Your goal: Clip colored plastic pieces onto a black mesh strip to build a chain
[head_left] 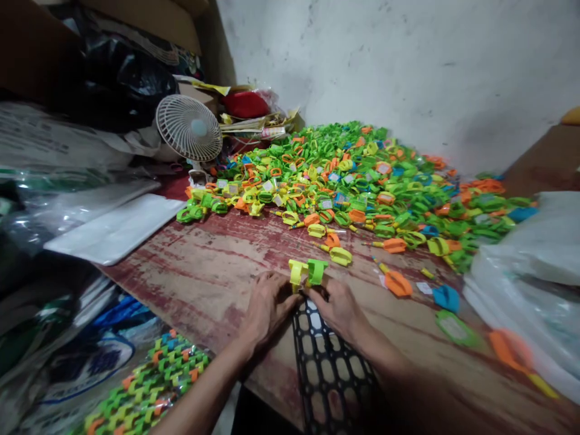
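At the far end of a black plastic grid rack (pixel 319 362), my two hands work close together. My left hand (pixel 269 305) has its thumb and fingers closed at the base of an upright yellow plastic piece (pixel 296 272). Beside it stands a green plastic piece (pixel 317 270), with my right hand (pixel 339 307) pinching near its foot. Both pieces rise above the rack's end; their lower parts are hidden by my fingers. The rack has rows of rounded openings and runs toward me between my forearms.
A big heap of green, orange, yellow and blue plastic pieces (pixel 317 175) lies against the wall. Loose pieces, such as an orange one (pixel 397 283), lie at right near a white plastic bag (pixel 521 284). A small fan (pixel 189 128) and white sheets (pixel 120 229) are at left; packed pieces (pixel 145 386) lie below.
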Available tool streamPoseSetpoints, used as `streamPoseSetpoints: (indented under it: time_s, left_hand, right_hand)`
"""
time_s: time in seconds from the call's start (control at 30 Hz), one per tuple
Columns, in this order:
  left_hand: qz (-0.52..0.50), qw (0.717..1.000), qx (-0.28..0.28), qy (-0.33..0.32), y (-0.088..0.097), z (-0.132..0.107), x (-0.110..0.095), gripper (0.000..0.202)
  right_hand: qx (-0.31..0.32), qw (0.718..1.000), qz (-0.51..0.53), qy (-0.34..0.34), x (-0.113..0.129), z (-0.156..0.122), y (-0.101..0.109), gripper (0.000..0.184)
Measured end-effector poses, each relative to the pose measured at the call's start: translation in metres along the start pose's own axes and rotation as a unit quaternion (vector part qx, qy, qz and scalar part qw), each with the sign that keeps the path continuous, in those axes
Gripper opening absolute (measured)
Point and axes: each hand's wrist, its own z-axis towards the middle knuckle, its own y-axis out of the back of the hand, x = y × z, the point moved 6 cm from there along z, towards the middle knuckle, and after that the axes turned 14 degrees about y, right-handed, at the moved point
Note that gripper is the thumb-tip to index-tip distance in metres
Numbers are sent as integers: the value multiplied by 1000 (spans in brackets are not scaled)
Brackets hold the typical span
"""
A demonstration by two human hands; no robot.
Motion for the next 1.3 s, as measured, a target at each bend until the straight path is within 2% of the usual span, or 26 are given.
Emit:
streamPoseSetpoints:
  time_s: [0.23,0.47,0.7,0.97,1.07,1.13,1.23,1.3]
  left_hand:
    - [-12,1000,24,-14,-1,0,-4,10]
    - [-8,999,27,-19,-3,-1,-2,14]
    - [-2,1000,15,-27,-2,-2,-3,12]
    - [-9,999,19,-43,-1,-2,-2,16]
    - [-24,999,11,-38,0,0,-2,19]
    - [-32,999,-3,-23,0,2,-1,21]
    - [-30,999,-16,-6,0,2,-1,24]
    - [-20,1000,-14,-3,0,2,-3,23]
  right_hand:
    - [10,999,-27,17,-1,-3,1,19]
    - [23,999,-48,0,-6,-2,1,21]
    - [21,999,-36,25,-3,-3,0,19]
    - [33,999,-13,3,0,-1,-3,15]
    - [74,997,8,0,-2,1,7,12]
    - [78,997,-14,3,-10,4,24,16]
    - [19,989,-146,-14,-34,17,60,26]
    - [32,966,-254,-42,-51,24,71,27]
